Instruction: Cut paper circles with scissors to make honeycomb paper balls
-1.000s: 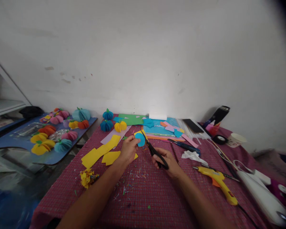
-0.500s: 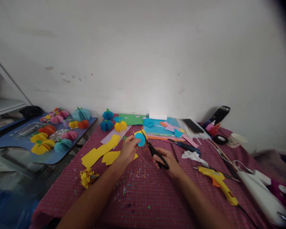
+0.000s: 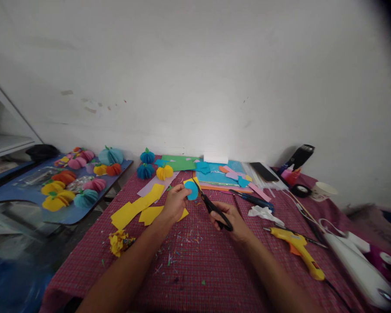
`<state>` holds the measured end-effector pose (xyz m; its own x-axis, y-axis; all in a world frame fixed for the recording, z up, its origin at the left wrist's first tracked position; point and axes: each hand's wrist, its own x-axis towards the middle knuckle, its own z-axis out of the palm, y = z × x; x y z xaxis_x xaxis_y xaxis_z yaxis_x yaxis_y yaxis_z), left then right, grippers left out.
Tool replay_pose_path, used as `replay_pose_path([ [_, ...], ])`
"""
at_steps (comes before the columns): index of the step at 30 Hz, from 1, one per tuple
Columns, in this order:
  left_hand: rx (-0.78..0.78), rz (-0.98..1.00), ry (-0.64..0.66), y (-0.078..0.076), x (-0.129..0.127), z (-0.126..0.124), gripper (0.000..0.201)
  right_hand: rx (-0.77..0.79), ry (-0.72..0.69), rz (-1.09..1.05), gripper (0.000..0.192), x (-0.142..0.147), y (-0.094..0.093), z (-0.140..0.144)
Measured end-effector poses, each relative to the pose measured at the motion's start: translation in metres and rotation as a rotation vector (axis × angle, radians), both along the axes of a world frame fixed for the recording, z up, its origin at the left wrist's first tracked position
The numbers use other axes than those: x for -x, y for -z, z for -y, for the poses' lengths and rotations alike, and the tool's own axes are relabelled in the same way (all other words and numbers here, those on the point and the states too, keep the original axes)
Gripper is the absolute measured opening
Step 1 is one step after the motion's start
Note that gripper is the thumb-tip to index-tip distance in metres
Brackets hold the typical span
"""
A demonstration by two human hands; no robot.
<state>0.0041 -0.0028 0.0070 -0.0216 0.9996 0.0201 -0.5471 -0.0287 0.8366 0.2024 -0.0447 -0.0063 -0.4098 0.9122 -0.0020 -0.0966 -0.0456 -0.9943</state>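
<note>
My left hand pinches a small stack of paper, a blue round piece on top of a yellow one, held just above the red checked tablecloth. My right hand grips black scissors, whose blades point up-left and meet the right edge of the blue piece. Yellow paper strips lie on the cloth just left of my left hand.
Paper balls and coloured sheets lie at the back. A yellow glue gun, white tissue, blue pen, tape roll, cup and black bottle sit right. More paper balls fill a blue side table left.
The scissors and my right hand have shifted very slightly up along the blue piece's edge; my left hand keeps its hold. Otherwise nothing has moved.
</note>
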Motion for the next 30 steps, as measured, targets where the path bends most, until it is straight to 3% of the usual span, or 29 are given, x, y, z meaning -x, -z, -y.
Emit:
replay_pose_path([
  [16, 0.014, 0.0, 0.065, -0.002, 0.004, -0.002, 0.021, -0.027, -0.019, 0.021, 0.03, -0.004, -0.005, 0.0],
  [30, -0.01, -0.077, 0.072, 0.009, 0.007, -0.006, 0.022, 0.017, -0.022, -0.035, 0.029, -0.008, 0.0, -0.002],
])
